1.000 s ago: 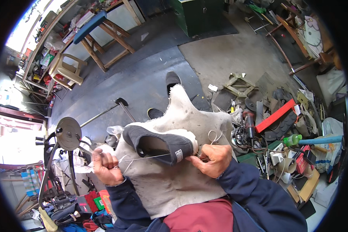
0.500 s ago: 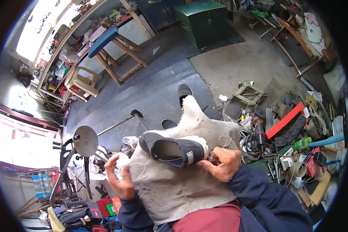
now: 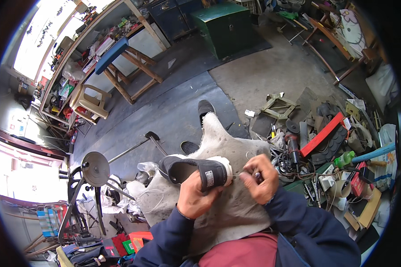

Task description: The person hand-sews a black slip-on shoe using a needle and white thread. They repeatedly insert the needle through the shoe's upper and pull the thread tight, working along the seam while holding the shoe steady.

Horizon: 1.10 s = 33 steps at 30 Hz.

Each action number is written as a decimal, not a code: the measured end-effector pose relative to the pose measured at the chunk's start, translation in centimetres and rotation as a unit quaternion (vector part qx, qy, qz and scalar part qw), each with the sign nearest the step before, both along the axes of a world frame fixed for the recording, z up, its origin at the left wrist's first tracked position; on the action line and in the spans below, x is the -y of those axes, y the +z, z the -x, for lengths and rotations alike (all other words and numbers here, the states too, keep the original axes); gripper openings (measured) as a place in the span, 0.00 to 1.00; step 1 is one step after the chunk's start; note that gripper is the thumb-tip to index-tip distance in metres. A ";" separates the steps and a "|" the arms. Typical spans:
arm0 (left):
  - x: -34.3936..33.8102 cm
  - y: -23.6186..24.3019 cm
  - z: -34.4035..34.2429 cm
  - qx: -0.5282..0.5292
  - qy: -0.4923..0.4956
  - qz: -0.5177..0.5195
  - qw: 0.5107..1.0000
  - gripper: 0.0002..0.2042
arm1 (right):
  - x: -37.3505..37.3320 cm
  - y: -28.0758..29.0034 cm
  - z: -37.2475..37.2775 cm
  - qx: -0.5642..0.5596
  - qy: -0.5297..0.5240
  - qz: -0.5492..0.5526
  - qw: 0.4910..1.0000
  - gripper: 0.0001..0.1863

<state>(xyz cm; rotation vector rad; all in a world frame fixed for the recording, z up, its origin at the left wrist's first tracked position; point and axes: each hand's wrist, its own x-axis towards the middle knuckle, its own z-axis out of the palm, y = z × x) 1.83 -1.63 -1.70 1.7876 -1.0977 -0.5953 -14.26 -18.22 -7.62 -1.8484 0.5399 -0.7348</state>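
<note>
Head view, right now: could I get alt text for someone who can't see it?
A person's left hand grips a dark, white-soled shoe over a pale lap cloth; the right hand holds a small dark object near the heel. Assorted clutter lies to the right.

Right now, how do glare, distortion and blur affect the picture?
Head view: glare washes out the bright opening at far left; head view: its frame bows near the picture's edge; head view: the shoe and left hand show no heavy blur.
</note>
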 end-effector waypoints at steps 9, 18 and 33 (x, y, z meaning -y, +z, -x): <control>0.9 -1.1 -0.9 -0.229 0.116 0.038 0.966 0.12 | 3.0 0.2 1.7 -0.042 -0.015 0.123 0.991 0.26; 1.0 -0.8 -0.6 -0.231 0.134 0.021 0.963 0.12 | -1.1 1.9 0.9 0.010 0.158 -0.008 0.987 0.28; 0.9 -0.3 0.5 -0.185 0.134 0.021 0.973 0.10 | -0.6 2.5 0.9 -0.021 0.182 0.000 0.983 0.29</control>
